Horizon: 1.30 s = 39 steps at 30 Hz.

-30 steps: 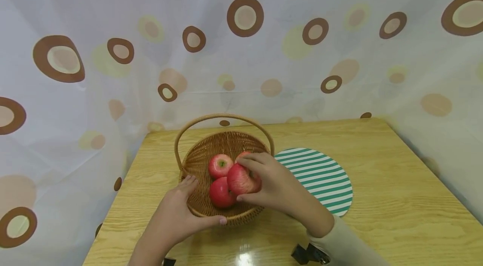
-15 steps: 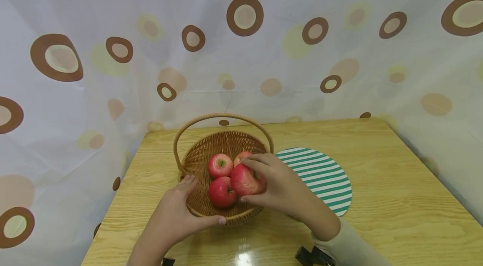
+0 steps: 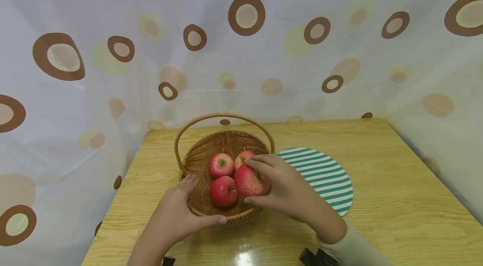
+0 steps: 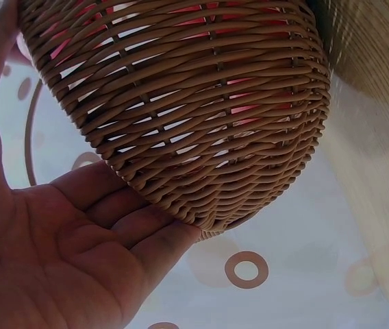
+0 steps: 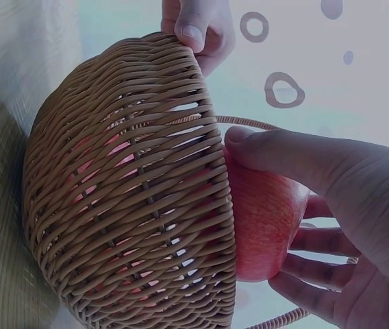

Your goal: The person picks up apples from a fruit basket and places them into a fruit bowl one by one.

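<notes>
A round brown wicker basket with an arched handle stands on the table, red apples inside. My right hand holds one red apple between thumb and fingers over the basket's right side. In the right wrist view this apple shows just past the woven rim. Three other apples lie in the basket: one at the back left, one at the front and one at the back right, partly hidden. At the front left my left hand grips the basket's rim, thumb along the front edge.
A round green-and-white striped placemat lies right of the basket, partly behind my right forearm. The light wooden table backs onto a white curtain with brown and yellow circles.
My right hand has shifted slightly right with its apple, uncovering more of the front and back-right apples. The left hand and basket stay put.
</notes>
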{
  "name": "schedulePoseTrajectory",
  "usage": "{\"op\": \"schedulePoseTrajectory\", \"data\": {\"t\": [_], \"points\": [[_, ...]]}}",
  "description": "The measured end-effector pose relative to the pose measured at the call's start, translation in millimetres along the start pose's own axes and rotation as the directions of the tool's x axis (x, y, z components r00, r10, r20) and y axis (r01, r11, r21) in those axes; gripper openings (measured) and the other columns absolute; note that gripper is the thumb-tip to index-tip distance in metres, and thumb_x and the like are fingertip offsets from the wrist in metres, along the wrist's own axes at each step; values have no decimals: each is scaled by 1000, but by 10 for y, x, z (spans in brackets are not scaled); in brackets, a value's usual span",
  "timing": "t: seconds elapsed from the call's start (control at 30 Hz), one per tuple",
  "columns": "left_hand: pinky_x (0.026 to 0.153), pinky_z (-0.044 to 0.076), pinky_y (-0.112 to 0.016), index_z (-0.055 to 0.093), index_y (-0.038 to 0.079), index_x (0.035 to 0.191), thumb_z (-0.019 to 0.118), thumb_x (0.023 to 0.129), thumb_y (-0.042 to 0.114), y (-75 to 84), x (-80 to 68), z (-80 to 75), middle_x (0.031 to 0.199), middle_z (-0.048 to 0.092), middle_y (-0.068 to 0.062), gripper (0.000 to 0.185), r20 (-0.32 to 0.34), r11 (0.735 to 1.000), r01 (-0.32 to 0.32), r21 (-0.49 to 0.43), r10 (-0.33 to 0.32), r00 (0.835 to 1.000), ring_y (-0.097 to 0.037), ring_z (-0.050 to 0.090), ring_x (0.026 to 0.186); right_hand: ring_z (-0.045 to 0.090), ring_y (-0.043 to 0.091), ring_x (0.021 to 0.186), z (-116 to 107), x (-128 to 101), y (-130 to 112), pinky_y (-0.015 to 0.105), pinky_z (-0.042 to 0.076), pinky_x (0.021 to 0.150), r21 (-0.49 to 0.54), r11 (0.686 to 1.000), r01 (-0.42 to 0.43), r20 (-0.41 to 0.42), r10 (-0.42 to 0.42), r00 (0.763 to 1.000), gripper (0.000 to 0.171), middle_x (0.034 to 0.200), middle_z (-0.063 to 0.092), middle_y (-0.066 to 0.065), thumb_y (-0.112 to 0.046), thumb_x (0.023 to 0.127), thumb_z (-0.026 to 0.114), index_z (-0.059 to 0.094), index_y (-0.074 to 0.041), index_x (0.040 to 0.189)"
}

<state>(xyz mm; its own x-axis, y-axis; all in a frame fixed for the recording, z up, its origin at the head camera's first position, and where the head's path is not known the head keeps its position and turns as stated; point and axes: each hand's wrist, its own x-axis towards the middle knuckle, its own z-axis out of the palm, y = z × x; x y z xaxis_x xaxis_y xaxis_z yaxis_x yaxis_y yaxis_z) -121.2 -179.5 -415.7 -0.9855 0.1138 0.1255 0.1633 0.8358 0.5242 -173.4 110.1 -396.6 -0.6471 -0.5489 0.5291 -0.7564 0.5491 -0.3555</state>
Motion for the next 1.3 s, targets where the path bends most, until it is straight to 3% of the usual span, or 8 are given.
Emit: {"op": "schedulePoseTrajectory", "data": {"t": [0.47,1.3], "points": [[115,49,-60,61,-3,147,79,60,92,-6,10,-4,155,55,-27,130,1,1000,-11,5,11,1000,-45,52,146,62,22,132,-63,-72,13,42,61,102,3,1000,-3,-18,3,1000,78,141,67,2,-42,72,100,70,-13,139],[117,47,-59,59,-2,149,79,59,92,-21,8,1,156,54,-26,131,6,1000,-7,-4,7,1000,-44,50,148,64,22,124,-213,-154,69,41,63,93,6,999,52,-77,-51,996,79,137,68,3,-35,70,102,70,-9,138]]}}
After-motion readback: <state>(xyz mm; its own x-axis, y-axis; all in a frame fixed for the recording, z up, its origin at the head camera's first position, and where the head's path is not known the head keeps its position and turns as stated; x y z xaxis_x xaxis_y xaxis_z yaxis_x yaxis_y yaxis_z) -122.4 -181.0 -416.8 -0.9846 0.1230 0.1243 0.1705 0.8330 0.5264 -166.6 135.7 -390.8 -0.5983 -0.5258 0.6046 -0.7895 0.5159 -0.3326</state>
